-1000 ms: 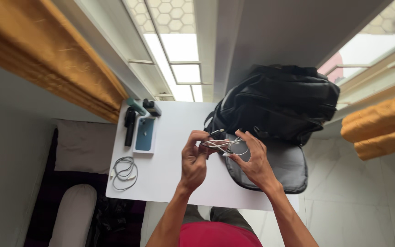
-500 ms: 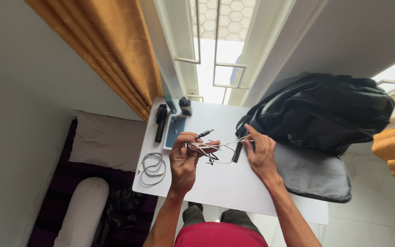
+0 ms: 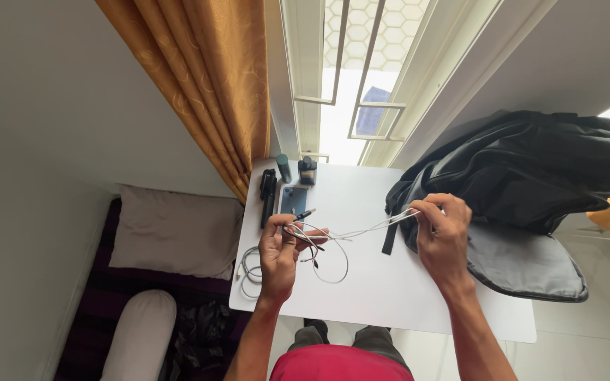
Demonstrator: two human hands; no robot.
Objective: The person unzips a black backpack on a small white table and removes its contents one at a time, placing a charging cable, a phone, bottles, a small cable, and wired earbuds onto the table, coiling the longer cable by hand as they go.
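- Left hand (image 3: 279, 255): closing its fingers around a bunch of thin cables (image 3: 319, 243), holding them above the near-left part of the white table (image 3: 361, 296); a dark plug tip is sticking out past the fingers toward the window side.
- Right hand (image 3: 443, 233): pinching the far ends of the pale strands, fingers curled shut on them, hovering over the table's right portion just beside the black backpack (image 3: 524, 169).
- Cables: stretching between the two hands over the middle of the table, with one loop hanging down toward the tabletop; whether it is touching the surface cannot be told.
- Handling note, as a judgement: the strands are looking tangled near the left hand, so drawing them apart slowly and keeping the left grip loose enough for loops to slip is likely working better than tugging; a hard pull is risking a tighter knot.
- Coiled white cord (image 3: 250, 267): lying at the table's left edge, apart from the held bunch.
- Blue phone (image 3: 293, 200): lying flat at the table's far-left area, a black stick-like device (image 3: 268, 190) just beside it.
- Two small bottles (image 3: 296, 169): standing at the table's far edge.
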